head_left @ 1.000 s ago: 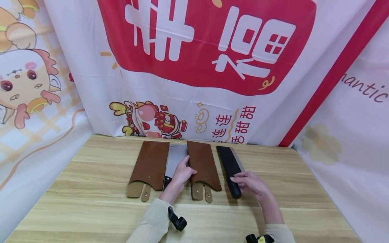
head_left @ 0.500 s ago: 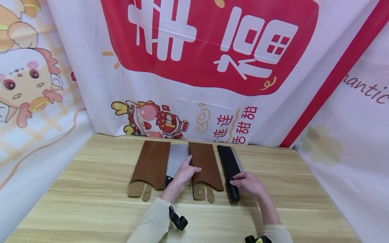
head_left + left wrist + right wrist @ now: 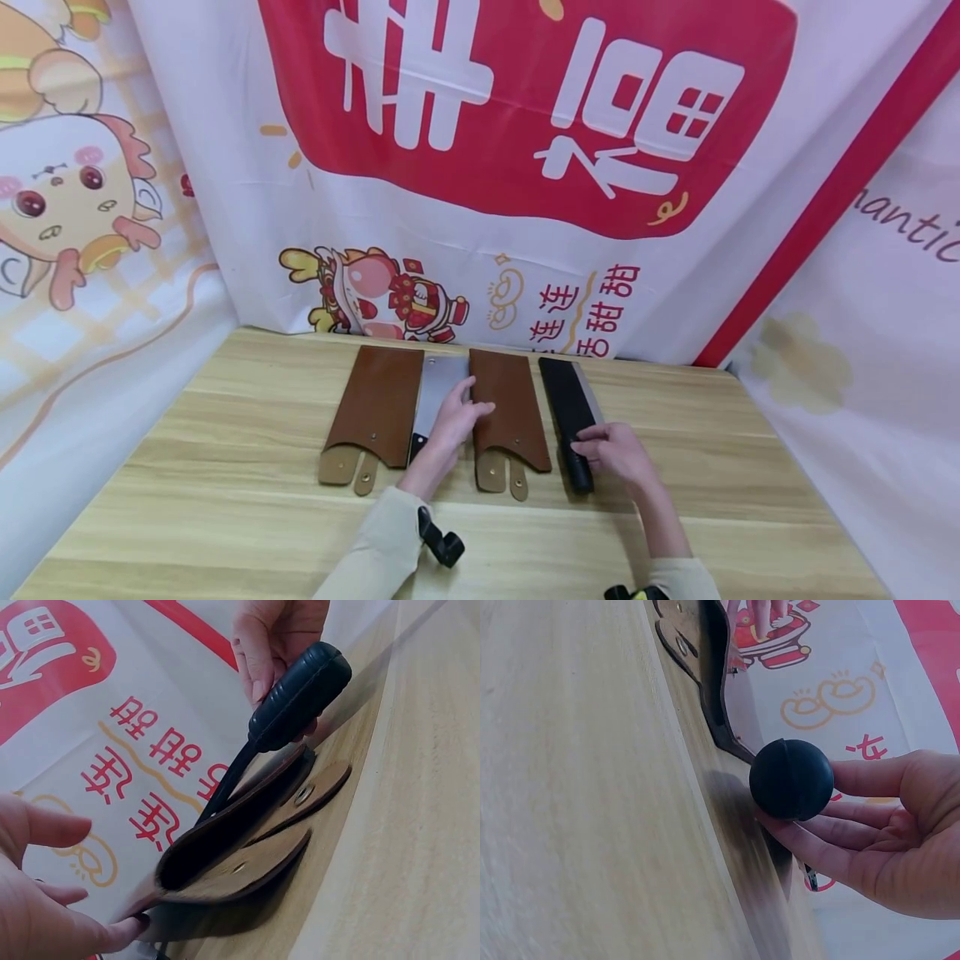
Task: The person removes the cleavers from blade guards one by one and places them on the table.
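Note:
My right hand (image 3: pixel 617 450) pinches the black handle (image 3: pixel 300 697) of a cleaver (image 3: pixel 566 392) between thumb and fingers. Its blade is black with a bare silver edge on the right. In the right wrist view the handle's round end (image 3: pixel 791 780) faces the camera. My left hand (image 3: pixel 452 421) reaches to the left edge of a brown leather sheath (image 3: pixel 506 396), thumb spread away. The left wrist view shows fingertips (image 3: pixel 129 930) at the side of the sheath, whose mouth gapes. Under the left wrist lies a second cleaver, its silver blade (image 3: pixel 441 387) partly covered.
Another brown sheath (image 3: pixel 378 400) lies to the left, its snap flap and strap pointing toward me. The wooden table (image 3: pixel 187 467) ends at a printed cloth backdrop (image 3: pixel 420 200) at the back. More printed cloth (image 3: pixel 900 350) hangs along the right side.
My left thumb has lifted and spread away from the sheath, and that hand has shifted slightly farther back. The right hand keeps its pinch on the cleaver, almost still.

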`<state>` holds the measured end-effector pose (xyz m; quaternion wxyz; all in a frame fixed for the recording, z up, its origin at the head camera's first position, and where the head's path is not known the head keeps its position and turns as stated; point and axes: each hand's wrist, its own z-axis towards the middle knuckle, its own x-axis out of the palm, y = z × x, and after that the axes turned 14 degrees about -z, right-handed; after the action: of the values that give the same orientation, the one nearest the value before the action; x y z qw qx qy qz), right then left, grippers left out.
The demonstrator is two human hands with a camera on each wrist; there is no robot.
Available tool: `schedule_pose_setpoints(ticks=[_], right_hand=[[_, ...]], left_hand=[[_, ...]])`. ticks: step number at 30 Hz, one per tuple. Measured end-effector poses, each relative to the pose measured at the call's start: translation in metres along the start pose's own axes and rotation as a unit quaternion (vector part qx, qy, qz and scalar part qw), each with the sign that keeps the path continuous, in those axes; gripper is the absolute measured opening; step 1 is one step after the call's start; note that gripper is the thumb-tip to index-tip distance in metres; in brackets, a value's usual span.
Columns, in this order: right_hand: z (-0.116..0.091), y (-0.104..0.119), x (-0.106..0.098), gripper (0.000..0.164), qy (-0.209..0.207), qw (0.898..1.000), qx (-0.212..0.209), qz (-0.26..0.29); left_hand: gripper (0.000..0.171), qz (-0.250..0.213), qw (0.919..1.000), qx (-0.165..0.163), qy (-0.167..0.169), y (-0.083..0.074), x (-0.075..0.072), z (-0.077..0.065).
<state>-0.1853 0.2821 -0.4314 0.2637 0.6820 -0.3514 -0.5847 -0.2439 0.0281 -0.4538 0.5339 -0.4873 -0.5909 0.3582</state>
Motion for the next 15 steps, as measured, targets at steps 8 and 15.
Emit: schedule_pose_setpoints(ticks=[8, 15], right_hand=[[-0.001, 0.002, -0.001, 0.031, 0.004, 1.000, -0.003, 0.015], [-0.007, 0.014, -0.012, 0.032, -0.052, 0.997, -0.003, 0.059]], left_hand=[[0.057, -0.018, 0.9998, 0.007, -0.010, -0.001, -0.003, 0.003], [0.053, 0.016, 0.9986, 0.044, -0.026, -0.012, -0.004, -0.001]])
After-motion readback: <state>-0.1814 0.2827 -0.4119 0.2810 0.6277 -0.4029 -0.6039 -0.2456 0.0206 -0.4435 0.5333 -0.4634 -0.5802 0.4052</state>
